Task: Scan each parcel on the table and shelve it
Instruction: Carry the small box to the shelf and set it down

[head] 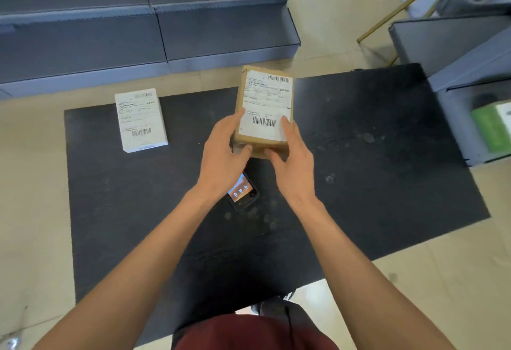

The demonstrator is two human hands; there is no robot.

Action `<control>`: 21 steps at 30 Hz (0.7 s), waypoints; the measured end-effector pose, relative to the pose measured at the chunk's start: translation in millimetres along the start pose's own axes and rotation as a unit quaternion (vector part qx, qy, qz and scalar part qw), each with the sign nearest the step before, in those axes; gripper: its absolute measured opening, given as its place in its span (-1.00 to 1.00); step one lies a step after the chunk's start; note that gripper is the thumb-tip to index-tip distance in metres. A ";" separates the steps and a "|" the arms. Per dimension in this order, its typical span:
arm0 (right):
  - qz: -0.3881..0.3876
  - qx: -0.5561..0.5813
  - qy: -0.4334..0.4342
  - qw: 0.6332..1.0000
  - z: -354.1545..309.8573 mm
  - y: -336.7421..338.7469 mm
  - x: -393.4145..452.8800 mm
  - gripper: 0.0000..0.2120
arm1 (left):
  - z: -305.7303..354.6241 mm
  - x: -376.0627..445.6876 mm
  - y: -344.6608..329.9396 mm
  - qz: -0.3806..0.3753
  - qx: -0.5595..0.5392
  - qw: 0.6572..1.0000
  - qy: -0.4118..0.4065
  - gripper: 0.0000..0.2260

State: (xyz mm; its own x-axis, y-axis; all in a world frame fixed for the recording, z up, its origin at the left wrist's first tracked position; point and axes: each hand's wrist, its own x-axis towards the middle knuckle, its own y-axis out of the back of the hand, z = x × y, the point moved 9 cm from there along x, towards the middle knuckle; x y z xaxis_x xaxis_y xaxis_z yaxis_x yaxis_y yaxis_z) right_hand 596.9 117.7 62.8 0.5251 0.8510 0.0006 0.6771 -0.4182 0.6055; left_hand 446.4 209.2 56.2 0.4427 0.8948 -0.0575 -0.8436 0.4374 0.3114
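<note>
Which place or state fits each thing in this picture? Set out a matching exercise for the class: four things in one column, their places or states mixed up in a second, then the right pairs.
Things
1. brown parcel
2. white parcel
3. handheld scanner
4. green box

Places or states
A. lying flat on the dark table, screen lit, partly under the left hand
B. held up in both hands, right hand too, label facing up
C. inside the grey unit at the right edge
D. resting alone near the table's far left corner

Pairs: 1-B, 2-D, 3-A, 4-C

Both my bare arms reach forward; my left hand (221, 156) and right hand (293, 161) grip the near end of a brown cardboard parcel (262, 95), thumbs on top.
</note>
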 end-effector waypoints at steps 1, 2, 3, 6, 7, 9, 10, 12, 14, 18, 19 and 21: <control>0.009 0.004 -0.010 1.000 7.7 14.8 -5.5 -0.24 | 8.1 -3.5 -14.9 -0.012 0.013 1.000 -0.013 -0.37; 0.018 0.008 -0.018 1.000 14.9 30.6 -11.8 -0.24 | 16.6 -7.4 -29.8 -0.022 0.020 0.999 -0.025 -0.39; 0.028 0.012 -0.020 0.999 21.9 47.0 -18.8 -0.24 | 25.6 -11.9 -44.5 -0.028 0.021 0.999 -0.037 -0.40; 0.059 0.021 -0.025 0.998 44.2 100.4 -44.6 -0.24 | 57.2 -29.5 -91.6 -0.050 0.015 0.996 -0.075 -0.44; 0.069 0.026 -0.030 0.997 52.7 118.5 -54.5 -0.24 | 67.9 -37.1 -108.8 -0.062 0.017 0.994 -0.084 -0.45; 0.092 0.031 -0.037 0.995 69.5 156.0 -75.3 -0.24 | 89.8 -53.7 -143.7 -0.088 0.022 0.991 -0.103 -0.47; 0.107 0.031 -0.037 0.993 77.7 174.9 -86.0 -0.25 | 100.8 -62.3 -161.3 -0.099 0.025 0.988 -0.113 -0.48; 0.138 0.035 -0.040 0.989 95.1 212.6 -107.1 -0.25 | 122.0 -78.9 -196.3 -0.121 0.026 0.984 -0.131 -0.48; 0.167 0.047 -0.052 0.983 114.4 249.8 -127.8 -0.26 | 143.4 -96.5 -231.7 -0.141 0.027 0.978 -0.150 -0.48; 0.217 0.055 -0.077 0.971 151.4 320.9 -170.7 -0.29 | 183.5 -134.2 -301.6 -0.177 0.026 0.968 -0.178 -0.48; 0.232 0.061 -0.078 0.968 158.9 338.7 -182.3 -0.29 | 193.9 -144.3 -318.6 -0.185 0.024 0.965 -0.186 -0.48; 0.261 0.061 -0.075 0.961 172.3 372.6 -203.8 -0.30 | 214.9 -163.1 -351.7 -0.204 0.018 0.957 -0.207 -0.48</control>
State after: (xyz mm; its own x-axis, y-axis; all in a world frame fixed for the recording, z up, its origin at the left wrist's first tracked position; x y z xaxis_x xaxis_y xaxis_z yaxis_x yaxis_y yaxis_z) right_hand 831.0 -266.3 151.2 0.8714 0.4642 0.1584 0.3521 -0.8168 0.4569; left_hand 736.2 -109.8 160.0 0.8216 0.5351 0.1967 -0.5672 0.7327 0.3761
